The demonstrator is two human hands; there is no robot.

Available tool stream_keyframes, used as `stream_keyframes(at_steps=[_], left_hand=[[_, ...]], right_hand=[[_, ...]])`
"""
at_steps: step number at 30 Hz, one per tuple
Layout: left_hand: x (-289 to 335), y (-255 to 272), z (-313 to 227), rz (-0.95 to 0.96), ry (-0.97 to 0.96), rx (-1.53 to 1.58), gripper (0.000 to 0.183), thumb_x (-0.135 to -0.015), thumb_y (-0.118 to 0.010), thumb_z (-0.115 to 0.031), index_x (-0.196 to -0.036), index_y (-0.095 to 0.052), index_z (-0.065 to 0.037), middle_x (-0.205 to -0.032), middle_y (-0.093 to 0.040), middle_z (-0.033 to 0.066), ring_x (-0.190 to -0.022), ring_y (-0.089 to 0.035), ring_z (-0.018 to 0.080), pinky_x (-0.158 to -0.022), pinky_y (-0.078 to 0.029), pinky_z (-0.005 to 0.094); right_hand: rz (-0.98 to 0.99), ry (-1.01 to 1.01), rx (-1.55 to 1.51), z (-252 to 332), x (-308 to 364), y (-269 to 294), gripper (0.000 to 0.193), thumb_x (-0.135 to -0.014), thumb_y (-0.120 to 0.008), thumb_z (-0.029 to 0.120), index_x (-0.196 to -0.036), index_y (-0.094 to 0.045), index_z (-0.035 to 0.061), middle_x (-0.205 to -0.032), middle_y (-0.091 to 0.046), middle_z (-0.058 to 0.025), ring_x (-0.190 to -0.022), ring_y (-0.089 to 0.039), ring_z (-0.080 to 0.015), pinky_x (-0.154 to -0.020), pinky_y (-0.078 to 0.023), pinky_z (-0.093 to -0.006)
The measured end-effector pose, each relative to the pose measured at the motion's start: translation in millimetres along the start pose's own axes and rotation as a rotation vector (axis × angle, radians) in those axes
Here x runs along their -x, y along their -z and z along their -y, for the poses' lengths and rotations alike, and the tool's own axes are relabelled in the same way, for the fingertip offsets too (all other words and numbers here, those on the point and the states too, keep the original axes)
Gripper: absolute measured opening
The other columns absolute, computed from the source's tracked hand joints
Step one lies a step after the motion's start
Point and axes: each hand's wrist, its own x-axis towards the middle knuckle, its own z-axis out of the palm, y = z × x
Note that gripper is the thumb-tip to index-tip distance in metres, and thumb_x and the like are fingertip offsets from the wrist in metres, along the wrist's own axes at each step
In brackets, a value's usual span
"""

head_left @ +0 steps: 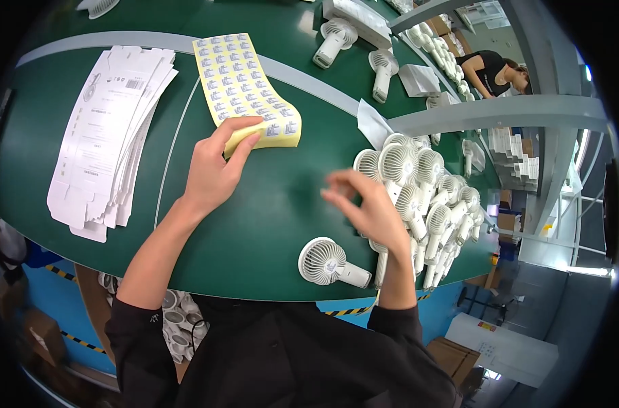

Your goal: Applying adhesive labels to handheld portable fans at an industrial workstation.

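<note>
A yellow sheet of printed labels lies on the green table, its near edge curled up. My left hand pinches that curled edge between thumb and fingers. My right hand hovers left of a pile of white handheld fans, slightly blurred. Its thumb and forefinger are bent with a gap between the tips, and I see nothing in them. Below it, one handheld fan lies apart near the table's front edge, grille up, handle pointing right.
A stack of flat white cartons lies on the left. More fans and a long white box lie at the far side. A grey metal frame rises on the right, with another person beyond it.
</note>
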Motion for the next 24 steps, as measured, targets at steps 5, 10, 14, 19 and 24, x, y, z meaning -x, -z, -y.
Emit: stream_keyframes(at_steps=[5,10,14,19,24], left_hand=[[1.1,-1.2,0.6,-0.027,-0.011,-0.054,0.021,-0.1,-0.066,-0.008,-0.121,-0.07,-0.006,-0.097,-0.076,0.0094,-0.071,-0.063,0.0105,-0.066,-0.05,0.0269],[0.3,-1.8,-3.0,-0.02,0.02,-0.037,0.021,-0.101,-0.065,-0.01,-0.121,-0.07,-0.005,-0.101,-0.075,0.0075,-0.084,-0.068,0.0107,-0.076,-0.053,0.0257],[-0.7,-1.2,-5.0,-0.001,0.047,-0.044,0.022,-0.101,-0.065,-0.011,-0.123,-0.069,-0.005,-0.107,-0.074,0.0084,-0.089,-0.068,0.0123,-0.079,-0.054,0.027],[0.0,-2.6,-2.5,-0.032,0.026,-0.024,0.024,-0.102,-0.064,-0.012,-0.124,-0.069,-0.005,-0.111,-0.073,0.0087,-0.095,-0.068,0.0128,-0.081,-0.054,0.0272],[-0.9,2.4,-1.7,-0.063,0.043,-0.029,0.024,-0.102,-0.064,-0.013,-0.125,-0.069,-0.005,-0.113,-0.073,0.009,-0.098,-0.068,0.0128,-0.083,-0.055,0.0272]], right_hand=[[0.196,-0.053,0.355,5.3,56.5,9.8,0.045,-0.082,-0.085,0.041,-0.097,-0.069,0.0015,-0.079,-0.063,-0.0108,-0.073,-0.066,-0.0261,-0.067,-0.052,-0.0359],[0.506,-0.1,0.552,-5.4,97.4,4.0,0.055,-0.072,-0.086,0.044,-0.097,-0.066,-0.001,-0.103,-0.063,-0.0111,-0.105,-0.064,-0.0331,-0.096,-0.048,-0.0443],[0.523,-0.066,0.502,-15.1,96.9,-12.7,0.049,-0.077,-0.085,0.032,-0.105,-0.062,-0.0002,-0.098,-0.067,-0.0138,-0.097,-0.067,-0.0353,-0.088,-0.052,-0.0456],[0.213,-0.307,-0.337,-4.0,70.2,-25.2,0.045,-0.092,-0.077,0.029,-0.109,-0.048,-0.0001,-0.072,-0.068,-0.0151,-0.053,-0.066,-0.0249,-0.051,-0.05,-0.0366],[0.05,-0.421,-0.768,8.5,37.2,-40.6,0.034,-0.098,-0.073,0.023,-0.112,-0.05,0.0014,-0.076,-0.063,-0.0037,-0.057,-0.061,-0.01,-0.053,-0.047,-0.0269]])
